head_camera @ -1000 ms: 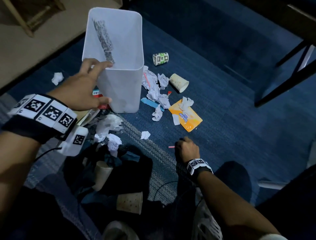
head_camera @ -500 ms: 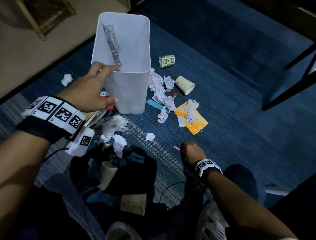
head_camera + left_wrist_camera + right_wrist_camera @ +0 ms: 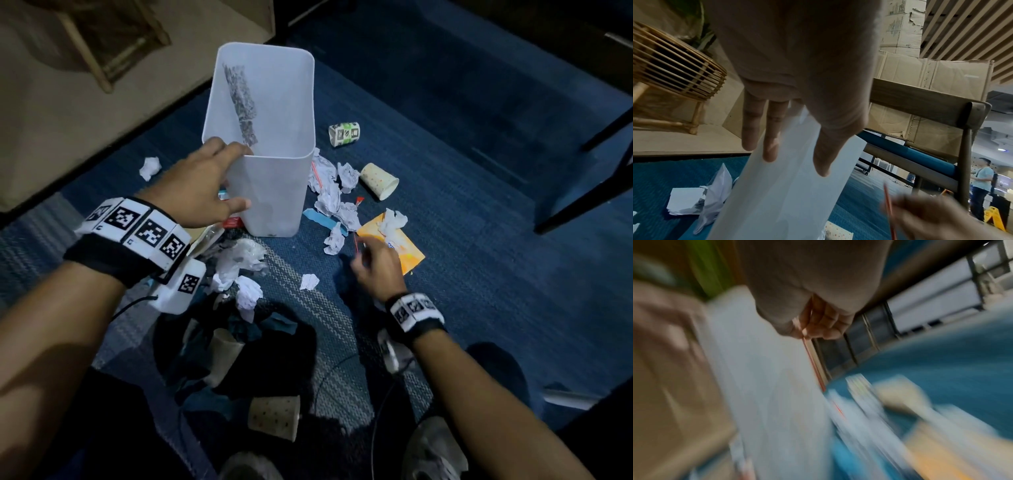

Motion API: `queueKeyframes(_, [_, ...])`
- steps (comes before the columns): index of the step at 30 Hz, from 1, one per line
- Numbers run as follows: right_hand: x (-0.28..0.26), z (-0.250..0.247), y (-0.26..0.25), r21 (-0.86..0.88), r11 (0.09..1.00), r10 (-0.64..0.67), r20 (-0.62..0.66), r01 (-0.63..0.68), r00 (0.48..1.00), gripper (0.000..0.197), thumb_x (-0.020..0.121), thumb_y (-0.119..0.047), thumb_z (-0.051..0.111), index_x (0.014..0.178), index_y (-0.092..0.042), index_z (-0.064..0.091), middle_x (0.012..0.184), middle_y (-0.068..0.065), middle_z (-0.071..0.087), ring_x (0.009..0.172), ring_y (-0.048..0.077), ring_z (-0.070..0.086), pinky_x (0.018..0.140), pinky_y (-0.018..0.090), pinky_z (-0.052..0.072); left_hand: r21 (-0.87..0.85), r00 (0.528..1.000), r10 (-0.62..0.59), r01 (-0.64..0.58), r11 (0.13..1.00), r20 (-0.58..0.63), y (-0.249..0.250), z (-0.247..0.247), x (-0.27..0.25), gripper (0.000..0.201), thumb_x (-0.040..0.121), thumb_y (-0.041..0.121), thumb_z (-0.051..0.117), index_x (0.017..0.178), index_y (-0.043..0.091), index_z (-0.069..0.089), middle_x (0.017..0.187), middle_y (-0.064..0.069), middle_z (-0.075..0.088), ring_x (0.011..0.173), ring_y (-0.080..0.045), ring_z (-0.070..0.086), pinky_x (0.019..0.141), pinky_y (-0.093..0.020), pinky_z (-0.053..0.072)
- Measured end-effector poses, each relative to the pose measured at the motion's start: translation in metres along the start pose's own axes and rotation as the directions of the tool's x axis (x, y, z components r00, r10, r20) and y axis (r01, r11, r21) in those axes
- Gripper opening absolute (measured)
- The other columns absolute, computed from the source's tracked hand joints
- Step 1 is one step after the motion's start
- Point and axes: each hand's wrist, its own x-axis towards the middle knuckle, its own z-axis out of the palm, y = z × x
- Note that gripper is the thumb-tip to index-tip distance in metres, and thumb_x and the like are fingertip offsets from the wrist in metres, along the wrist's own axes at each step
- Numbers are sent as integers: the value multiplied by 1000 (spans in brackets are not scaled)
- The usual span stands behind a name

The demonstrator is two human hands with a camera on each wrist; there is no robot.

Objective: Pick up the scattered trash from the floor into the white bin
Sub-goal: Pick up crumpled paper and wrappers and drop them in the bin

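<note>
The white bin (image 3: 274, 171) stands upright on the blue carpet. My left hand (image 3: 209, 186) grips its near rim, fingers inside and thumb on the outer wall (image 3: 789, 186). My right hand (image 3: 371, 263) is lifted off the carpet right of the bin and pinches a thin red-and-white straw (image 3: 357, 244), which sticks up from the fingers; the right wrist view shows this straw (image 3: 813, 360) blurred. Crumpled white paper (image 3: 334, 198), an orange packet (image 3: 402, 243) and a paper cup (image 3: 378, 180) lie scattered right of the bin.
A small printed cup (image 3: 344, 134) lies behind the bin. More paper balls (image 3: 246, 263), two paper cups (image 3: 274, 416) and dark cloth sit near my feet. One paper ball (image 3: 150, 168) lies left. A dark chair leg (image 3: 589, 198) stands right; a wicker stool (image 3: 674, 78) far left.
My right hand has risen from the carpet with the red straw and moved forward toward the orange packet. The left hand keeps its hold on the bin's rim.
</note>
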Motion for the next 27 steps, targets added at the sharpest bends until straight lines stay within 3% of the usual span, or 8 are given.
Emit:
queueKeyframes(2, [31,-26,-55,80,981,-153,-225,175,962,9,87,-8,61,93,-6,68,79,4,62,69,16,52,66,31,47,-4,1000,-2,2,1000,-8,0,1,0,69,78,31,79,136,25,41,120,-2,44,92,-23,62,91,-44,51])
queueKeyframes(5, [70,-69,-138,147,882,-300,-559,449,773,4,85,-5,63,85,-3,67,75,6,61,63,15,51,61,22,40,-9,1000,-7,7,1000,-4,0,1,2,68,78,33,79,134,26,41,119,-1,43,93,-22,63,91,-47,52])
queueKeyframes(7, [89,-85,-177,148,816,-325,-681,558,656,4,84,-3,64,85,-2,68,76,9,63,63,17,54,60,23,43,-13,1000,-7,7,1000,-5,-1,1,2,68,77,34,79,132,28,41,118,1,43,92,-21,63,91,-49,52])
queueKeyframes(9, [103,-88,-203,163,782,-326,-715,601,618,4,84,-2,65,85,-3,69,76,8,63,62,17,55,58,27,46,-20,1000,-6,6,1000,-8,-1,2,1,68,76,35,79,132,30,40,117,2,42,91,-20,62,90,-50,52])
queueKeyframes(11, [112,-78,-214,168,777,-351,-684,607,639,3,83,-2,67,85,-4,69,76,5,63,63,15,56,60,29,48,-26,1000,-3,3,1000,-14,-2,3,1,69,76,35,80,131,30,40,116,3,42,91,-20,61,90,-51,52])
queueKeyframes(16, [109,-41,-188,121,874,-366,-475,471,800,13,84,-15,70,96,-9,71,84,0,67,77,16,59,74,27,46,-23,1000,12,-12,1000,-13,-3,5,1,74,74,34,82,134,28,38,120,0,39,91,-23,61,90,-50,51])
queueKeyframes(23, [86,-19,-116,210,905,-185,-590,370,786,9,92,-13,62,94,-5,66,92,7,63,87,22,59,80,30,47,-20,1000,-15,15,1000,13,0,8,3,82,73,36,82,136,30,30,133,1,28,102,-38,61,93,-54,51])
queueKeyframes(27, [82,22,-50,52,998,-21,-248,35,968,20,91,-22,55,89,-8,69,98,14,62,99,32,58,86,34,42,-32,1000,-25,25,999,19,4,8,2,83,73,34,83,137,27,31,136,1,25,108,-37,61,96,-53,50])
